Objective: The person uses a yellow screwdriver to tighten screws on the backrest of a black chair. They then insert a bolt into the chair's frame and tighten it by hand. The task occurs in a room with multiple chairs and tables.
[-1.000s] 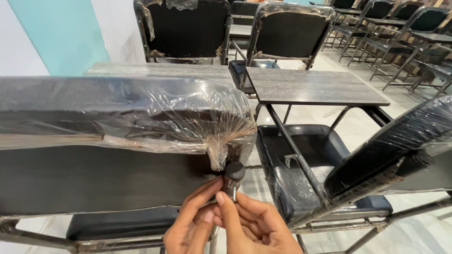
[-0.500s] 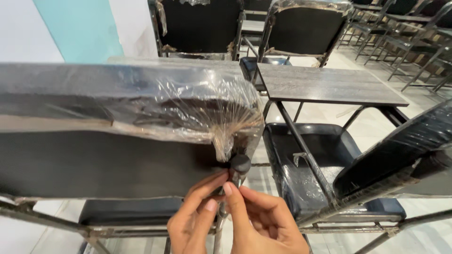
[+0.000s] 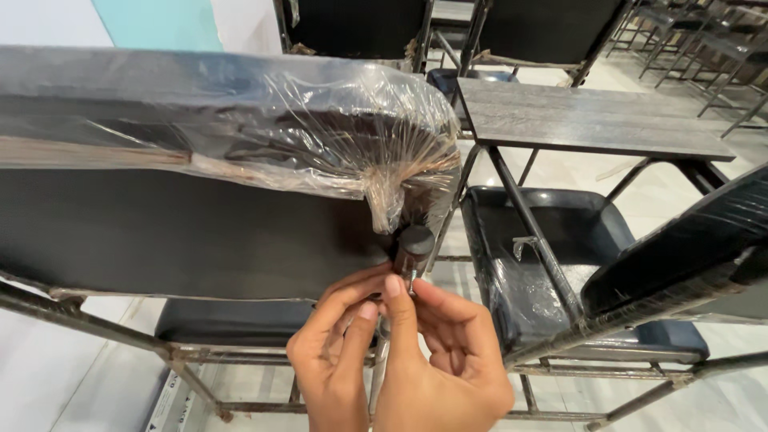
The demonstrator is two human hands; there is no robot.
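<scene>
A black chair backrest (image 3: 184, 232) fills the left, its top wrapped in clear plastic film (image 3: 320, 128) that bunches to a twist at the right corner. Just below the twist, a black round cap (image 3: 414, 240) tops the chair's thin metal post (image 3: 378, 376). My left hand (image 3: 336, 352) and my right hand (image 3: 452, 360) meet fingertip to fingertip around the post right under the cap. My fingers hide the spot they pinch, apart from a small shiny bit between them.
To the right stands a second chair with a film-wrapped black seat (image 3: 552, 256) and a dark wooden writing tablet (image 3: 592, 120). Another wrapped black panel (image 3: 688, 248) slants in at the far right. More black chairs (image 3: 544, 32) stand in rows behind, on a pale tiled floor.
The view has closed in on the wrapped backrest corner. Both hands stay at the post under the cap, with the fingertips slightly higher and closer together.
</scene>
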